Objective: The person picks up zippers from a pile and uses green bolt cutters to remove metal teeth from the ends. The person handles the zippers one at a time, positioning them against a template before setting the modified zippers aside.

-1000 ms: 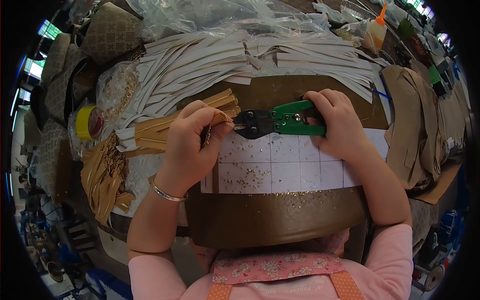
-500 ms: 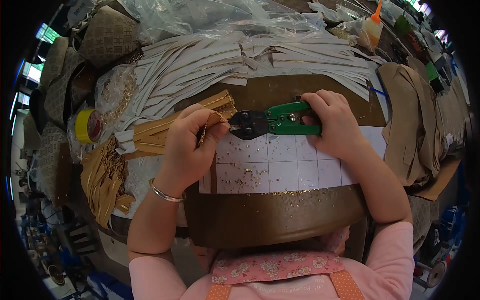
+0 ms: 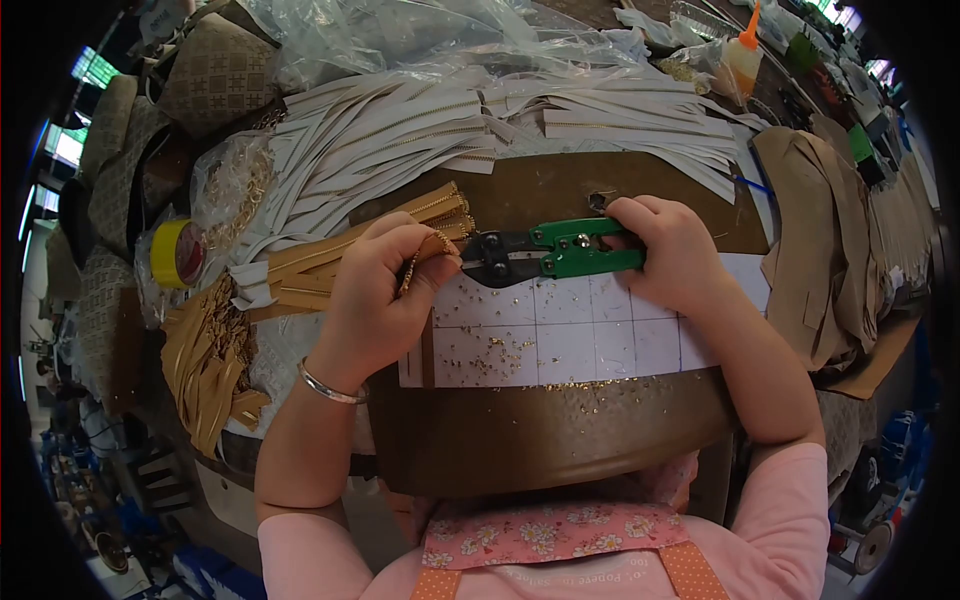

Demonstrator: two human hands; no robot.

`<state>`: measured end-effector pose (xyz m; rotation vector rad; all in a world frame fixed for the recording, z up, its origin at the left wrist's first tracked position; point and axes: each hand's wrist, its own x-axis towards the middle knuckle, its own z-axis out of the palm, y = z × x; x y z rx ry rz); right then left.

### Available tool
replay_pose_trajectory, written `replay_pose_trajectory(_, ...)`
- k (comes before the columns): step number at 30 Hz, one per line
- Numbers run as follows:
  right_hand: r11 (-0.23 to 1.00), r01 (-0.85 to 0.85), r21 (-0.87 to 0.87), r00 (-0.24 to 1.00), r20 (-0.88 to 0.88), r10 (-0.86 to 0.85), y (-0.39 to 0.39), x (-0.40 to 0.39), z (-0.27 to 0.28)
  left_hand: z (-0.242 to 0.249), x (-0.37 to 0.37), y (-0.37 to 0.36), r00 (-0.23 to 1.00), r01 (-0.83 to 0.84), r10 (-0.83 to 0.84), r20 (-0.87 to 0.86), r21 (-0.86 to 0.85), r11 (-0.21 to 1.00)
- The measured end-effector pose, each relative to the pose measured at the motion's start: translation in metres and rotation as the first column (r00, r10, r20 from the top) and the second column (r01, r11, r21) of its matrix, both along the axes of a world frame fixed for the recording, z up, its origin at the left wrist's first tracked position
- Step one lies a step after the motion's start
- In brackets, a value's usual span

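Pinched between the thumb and fingers of my left hand [image 3: 378, 290] is a tan zipper strip [image 3: 424, 248] with gold teeth, its end bent over. My right hand [image 3: 682, 250] is wrapped around the green handles of a pair of cutting pliers [image 3: 590, 263]. The black jaws point left and meet the zipper's end at my left fingertips; whether they bite on it is hard to see. Below them, small gold metal bits [image 3: 505, 352] lie scattered on a white gridded sheet [image 3: 615, 350]. More tan zippers [image 3: 310, 272] lie behind my left hand.
Rows of white zippers [image 3: 400, 130] spread across the back, beside clear plastic [image 3: 400, 40]. Yellow tape [image 3: 175, 252] and a bag of gold chain [image 3: 235, 185] sit left. Brown pieces [image 3: 815, 240] are stacked right. An orange-tipped bottle [image 3: 742, 65] stands at the back right.
The pliers' green handles have come closer together in my right hand, which has dropped slightly. My left hand keeps its hold on the zipper, almost unmoved.
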<state>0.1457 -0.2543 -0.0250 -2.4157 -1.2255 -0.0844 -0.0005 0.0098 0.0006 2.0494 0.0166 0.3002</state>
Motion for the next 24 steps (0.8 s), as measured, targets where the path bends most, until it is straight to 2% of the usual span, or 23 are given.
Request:
replay_pose_trajectory(2, 1.0, -0.02, -0.016, 1.0, 0.003, 0.02, 0.0, 0.0, 0.0, 0.001, -0.001, 0.007, 0.994, 0.108, -0.111, 0.009, 0.159, 0.981)
replay_pose_trajectory(3, 1.0, -0.024, -0.016, 1.0, 0.004, 0.024, 0.002, 0.0, 0.0, 0.001, 0.0, 0.008, 0.994, 0.104, -0.106, 0.01, 0.159, 0.982)
replay_pose_trajectory(5, 0.994, -0.029, 0.108, 0.969, 0.248, 0.001, 0.007, 0.002, 0.002, 0.002, 0.002, 0.008, 0.996, 0.081, -0.079, -0.041, 0.062, 0.995)
replay_pose_trajectory(6, 0.993, -0.034, 0.109, 0.969, 0.249, 0.006, 0.007, 0.003, 0.001, 0.003, 0.001, 0.007, 0.996, 0.076, -0.074, -0.04, 0.064, 0.995)
replay_pose_trajectory(8, 0.994, 0.008, 0.107, 0.982, 0.188, -0.028, 0.004, 0.004, -0.002, 0.005, 0.001, 0.005, 0.99, 0.014, -0.047, -0.136, -0.233, 0.972)
replay_pose_trajectory(11, 0.991, 0.024, 0.134, 0.982, 0.185, -0.049, 0.005, 0.004, -0.003, -0.006, 0.004, 0.003, 0.996, -0.004, -0.024, -0.088, -0.313, 0.95)
replay_pose_trajectory(21, 0.992, -0.001, 0.124, 0.985, 0.17, -0.021, 0.005, 0.005, -0.002, -0.008, 0.003, 0.001, 0.997, -0.016, 0.004, -0.077, -0.151, 0.988)
replay_pose_trajectory(23, 0.995, -0.006, 0.1, 0.984, 0.177, -0.012, 0.005, 0.005, -0.002, -0.01, 0.005, 0.002, 1.0, 0.002, -0.002, 0.011, -0.018, 1.0)
replay_pose_trajectory(24, 0.995, -0.005, 0.099, 0.984, 0.176, -0.012, 0.005, 0.005, -0.002, -0.009, 0.005, 0.002, 1.0, 0.002, -0.002, 0.01, -0.018, 1.0)
